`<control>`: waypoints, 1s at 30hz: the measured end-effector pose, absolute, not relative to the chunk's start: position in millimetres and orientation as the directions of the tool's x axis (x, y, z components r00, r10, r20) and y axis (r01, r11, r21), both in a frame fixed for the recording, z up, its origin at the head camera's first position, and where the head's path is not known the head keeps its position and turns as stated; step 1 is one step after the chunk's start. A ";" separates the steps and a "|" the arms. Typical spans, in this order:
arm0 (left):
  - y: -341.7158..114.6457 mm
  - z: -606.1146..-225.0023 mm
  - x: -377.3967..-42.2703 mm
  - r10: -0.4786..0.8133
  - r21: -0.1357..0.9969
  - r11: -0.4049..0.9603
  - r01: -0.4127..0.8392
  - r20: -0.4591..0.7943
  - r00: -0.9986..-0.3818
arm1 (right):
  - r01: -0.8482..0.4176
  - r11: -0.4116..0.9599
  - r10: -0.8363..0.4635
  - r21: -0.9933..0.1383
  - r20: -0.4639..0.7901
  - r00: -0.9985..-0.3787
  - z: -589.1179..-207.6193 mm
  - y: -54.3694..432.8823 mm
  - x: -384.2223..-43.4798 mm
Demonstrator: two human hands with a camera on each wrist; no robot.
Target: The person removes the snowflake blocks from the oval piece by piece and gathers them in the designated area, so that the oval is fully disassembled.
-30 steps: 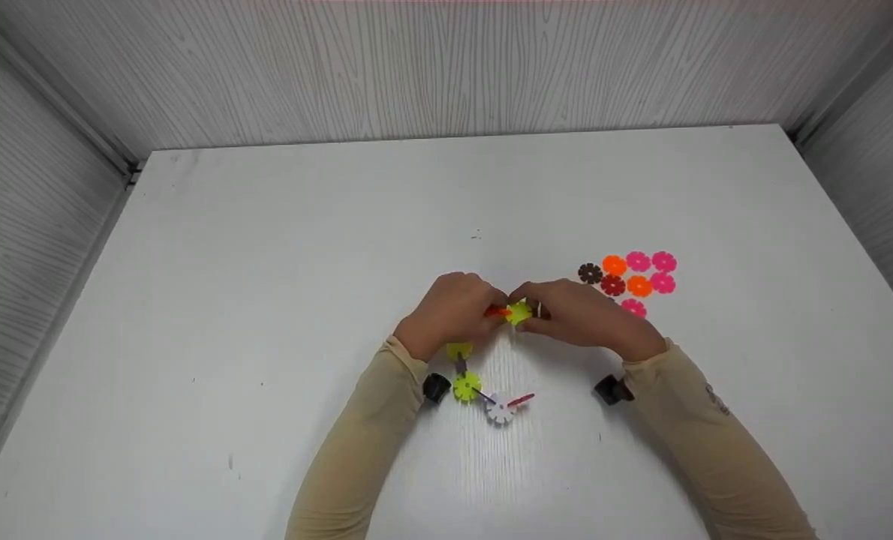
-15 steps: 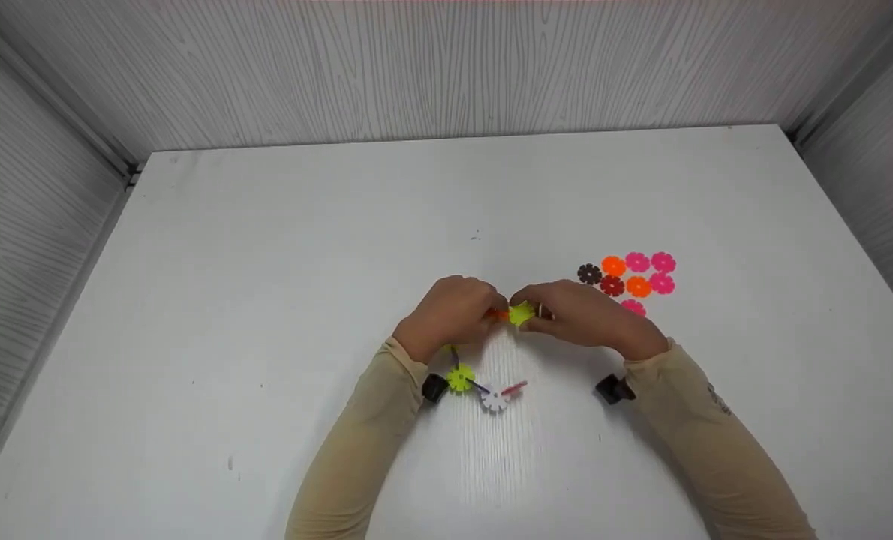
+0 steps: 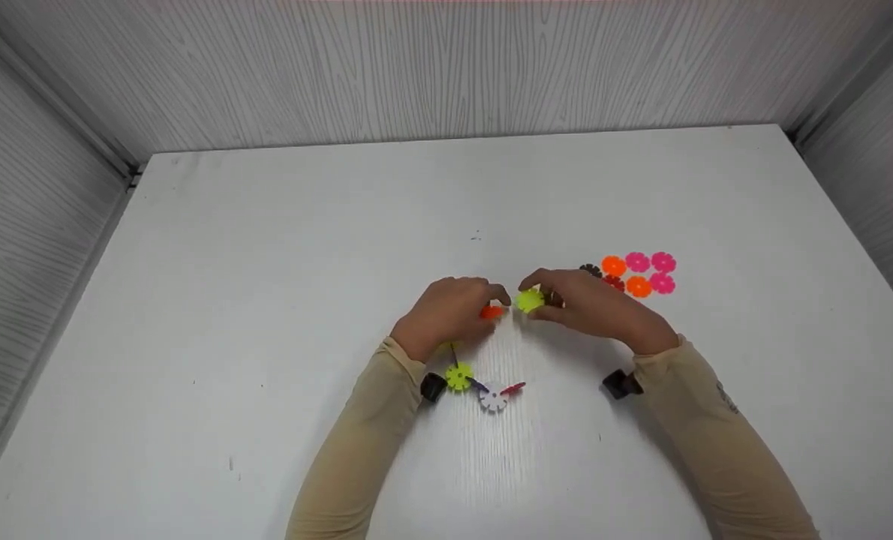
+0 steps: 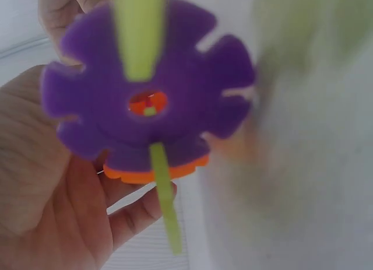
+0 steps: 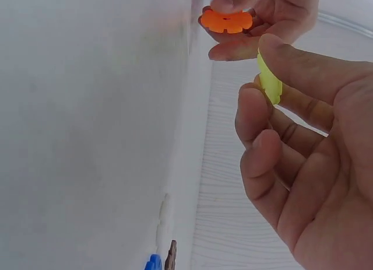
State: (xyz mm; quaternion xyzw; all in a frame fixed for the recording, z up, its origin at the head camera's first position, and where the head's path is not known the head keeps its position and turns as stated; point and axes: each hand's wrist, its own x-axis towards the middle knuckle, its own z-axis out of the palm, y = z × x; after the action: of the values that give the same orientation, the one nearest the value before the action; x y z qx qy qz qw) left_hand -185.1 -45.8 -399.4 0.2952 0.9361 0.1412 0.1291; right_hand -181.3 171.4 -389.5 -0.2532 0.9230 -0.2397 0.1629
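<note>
Within both hands [image 3: 446, 311] [image 3: 596, 306], notched discs [image 3: 530, 301] [image 3: 492, 312]

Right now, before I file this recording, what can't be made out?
Head: dark red notched plastic disc, partly hidden by the right hand.
Head: yellow-green plastic piece near the cuff, mostly hidden by the left hand.
Left wrist: upper yellow-green plastic strip, blurred, cut off by the top edge.
Right wrist: blue plastic piece, cut off by the bottom edge.
</note>
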 end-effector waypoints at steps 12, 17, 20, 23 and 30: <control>-50.5 -395.2 -185.1 0.526 0.479 0.811 0.336 -0.343 -0.778 | -0.273 0.742 -0.475 -0.613 -0.192 -0.859 -389.5 186.8 -190.1; -54.0 -394.4 -185.8 0.542 0.485 0.802 0.349 -0.346 -0.766 | -0.251 0.732 -0.465 -0.633 -0.196 -0.863 -386.2 197.4 -193.8; -55.4 -393.6 -186.5 0.552 0.502 0.791 0.350 -0.338 -0.763 | -0.251 0.721 -0.476 -0.646 -0.199 -0.856 -384.7 206.0 -196.7; -56.6 -392.9 -187.3 0.553 0.512 0.785 0.348 -0.327 -0.767 | -0.247 0.711 -0.484 -0.658 -0.203 -0.851 -383.8 214.6 -200.1; -56.9 -391.8 -187.0 0.558 0.484 0.788 0.381 -0.300 -0.774 | -0.194 0.693 -0.469 -0.694 -0.229 -0.853 -378.7 233.6 -204.3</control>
State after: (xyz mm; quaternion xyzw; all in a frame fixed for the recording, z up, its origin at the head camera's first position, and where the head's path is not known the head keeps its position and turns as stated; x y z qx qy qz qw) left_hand -187.0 -56.9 -391.8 0.2553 0.9197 0.2023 0.2191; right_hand -204.3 233.6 -378.7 -0.1846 0.8984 -0.3455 0.1987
